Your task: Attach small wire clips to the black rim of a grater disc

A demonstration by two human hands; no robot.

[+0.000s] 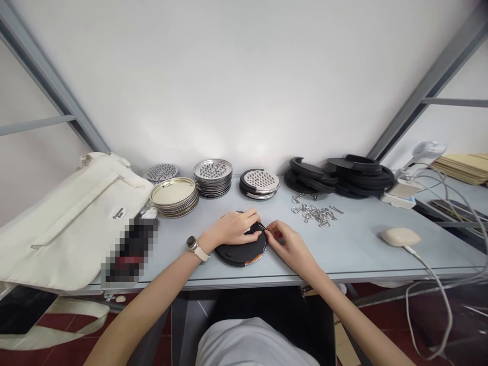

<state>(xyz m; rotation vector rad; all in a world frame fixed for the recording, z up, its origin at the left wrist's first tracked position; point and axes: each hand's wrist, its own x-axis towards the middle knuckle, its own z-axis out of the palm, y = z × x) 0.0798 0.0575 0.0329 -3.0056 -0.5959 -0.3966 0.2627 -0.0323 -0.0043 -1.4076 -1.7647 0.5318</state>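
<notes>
My left hand (238,229) lies over the disc (234,252), fingers curled, and my right hand (287,246) makes a narrow pinch at its rim; whether either grips a small part there, I cannot tell. If my left hand presses unevenly, the disc could turn, I think, spoiling my pinch, or skid off the table edge (267,280) nearest me.

Right of the 2 hands (290,246), the surface (354,251) offers passage between clips (321,215) and front edge (362,275), up to the corded case (400,237). A bag (87,218) blocks the left; metal discs (213,178) and black rings (356,179) bar the back.
</notes>
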